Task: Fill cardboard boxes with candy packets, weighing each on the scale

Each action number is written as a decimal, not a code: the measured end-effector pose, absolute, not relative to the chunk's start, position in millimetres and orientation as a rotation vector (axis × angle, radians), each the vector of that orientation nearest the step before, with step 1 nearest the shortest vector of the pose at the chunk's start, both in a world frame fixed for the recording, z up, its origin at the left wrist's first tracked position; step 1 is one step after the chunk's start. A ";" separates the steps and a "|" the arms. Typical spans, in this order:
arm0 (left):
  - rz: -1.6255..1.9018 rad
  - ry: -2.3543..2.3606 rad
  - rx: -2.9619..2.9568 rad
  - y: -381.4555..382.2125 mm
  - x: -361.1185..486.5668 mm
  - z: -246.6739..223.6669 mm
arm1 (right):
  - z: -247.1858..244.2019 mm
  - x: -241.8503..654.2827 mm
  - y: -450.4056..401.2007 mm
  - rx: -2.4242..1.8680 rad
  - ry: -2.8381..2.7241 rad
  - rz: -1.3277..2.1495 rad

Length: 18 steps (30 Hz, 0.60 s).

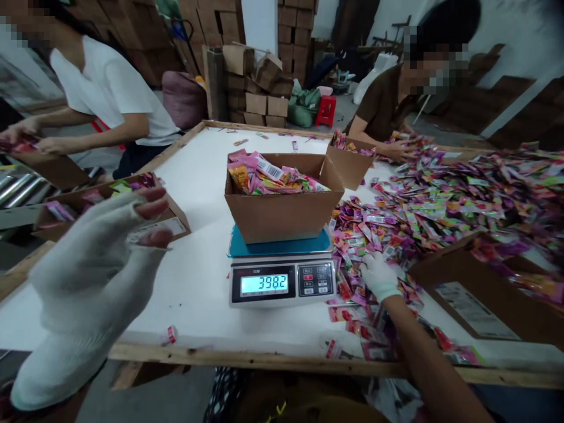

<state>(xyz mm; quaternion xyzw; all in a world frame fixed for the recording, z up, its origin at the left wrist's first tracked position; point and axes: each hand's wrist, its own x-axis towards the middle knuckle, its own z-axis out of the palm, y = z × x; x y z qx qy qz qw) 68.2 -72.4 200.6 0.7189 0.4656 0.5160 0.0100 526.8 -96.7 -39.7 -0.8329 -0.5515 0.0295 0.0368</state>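
Observation:
My left hand [101, 258], in a white glove with bare fingertips, is raised over the left side of the table. Its thumb and fingers are apart and hold nothing. My right hand [382, 275], also gloved, reaches into the pile of small candy packets [440, 205] right of the scale; its fingertips are hidden among the packets. Between the hands stands a digital scale [282, 285] reading 398.2. On its blue pan sits an open cardboard box [284, 214], partly filled with pink and purple packets [268, 176].
A filled carton [467, 294] leans at the right, another box [350, 164] behind the scale. Left is a box of packets [176, 217]. Two co-workers, in a white shirt [114, 88] and a brown shirt [379, 106], handle packets. A wooden rim [220, 357] edges the white table.

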 end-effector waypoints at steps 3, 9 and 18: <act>1.519 1.240 2.558 -70.6 113.1 242.9 | -43.3 528.8 -95.6 -2.527 -1.667 0.052; 1.141 0.968 2.915 -53.2 167.9 289.0 | -50.6 530.0 -101.9 -2.449 -1.631 0.008; 0.587 1.151 3.017 -31.1 208.9 285.4 | -49.4 539.0 -104.0 -2.164 -1.484 0.087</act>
